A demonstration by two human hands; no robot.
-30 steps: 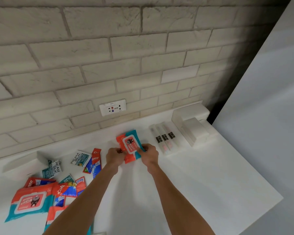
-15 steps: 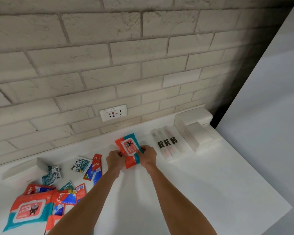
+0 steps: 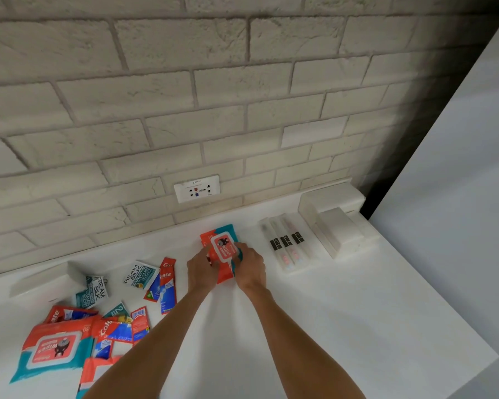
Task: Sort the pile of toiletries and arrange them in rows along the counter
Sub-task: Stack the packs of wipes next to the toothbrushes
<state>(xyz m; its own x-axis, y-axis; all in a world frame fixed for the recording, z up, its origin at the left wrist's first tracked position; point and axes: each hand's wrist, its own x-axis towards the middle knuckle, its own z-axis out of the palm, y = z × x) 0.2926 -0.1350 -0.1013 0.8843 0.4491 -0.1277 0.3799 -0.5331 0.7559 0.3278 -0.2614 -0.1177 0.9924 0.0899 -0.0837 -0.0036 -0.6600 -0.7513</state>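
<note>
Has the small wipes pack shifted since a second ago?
No: the small wipes pack stays below and right of the wall socket, left of the toothbrushes.

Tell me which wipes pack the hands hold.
The wipes pack at centre, gripped by the left hand and right hand; the other wipes pack lies untouched far left.

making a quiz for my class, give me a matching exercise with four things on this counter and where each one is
Things:
1 small wipes pack
2 large wipes pack
3 toothbrushes
4 socket

Places:
A on the brick wall
B lying at the left end of the counter
C held by the left hand and right hand
D in a row beside the white boxes

Pairs: 1-C, 2-B, 3-D, 4-A
</note>
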